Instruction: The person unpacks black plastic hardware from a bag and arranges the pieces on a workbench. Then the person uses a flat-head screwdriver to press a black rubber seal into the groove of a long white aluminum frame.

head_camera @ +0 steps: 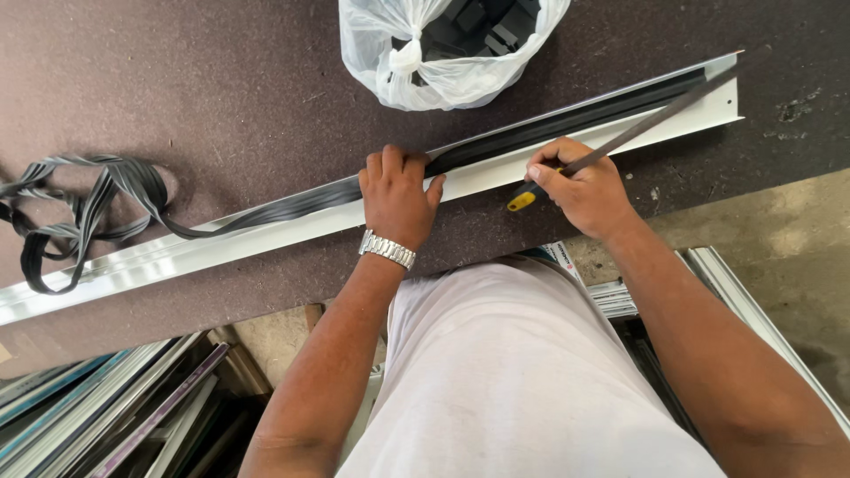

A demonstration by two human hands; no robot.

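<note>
A long white aluminium profile (221,241) lies slantwise across the dark worktable (221,80). A black rubber gasket strip (575,119) sits in its channel, and the loose end (84,208) coils on the table at the left. My left hand (396,193), with a metal wristwatch, presses down on the profile and strip near the middle. My right hand (584,188) grips the yellow-and-black handle of a long metal file (660,119), whose blade lies along the profile toward the upper right.
A knotted white plastic bag (452,49) with dark parts inside stands at the table's far edge. Below the table's near edge lie stacked metal profiles (115,407) at the left and more (726,283) at the right on a concrete floor.
</note>
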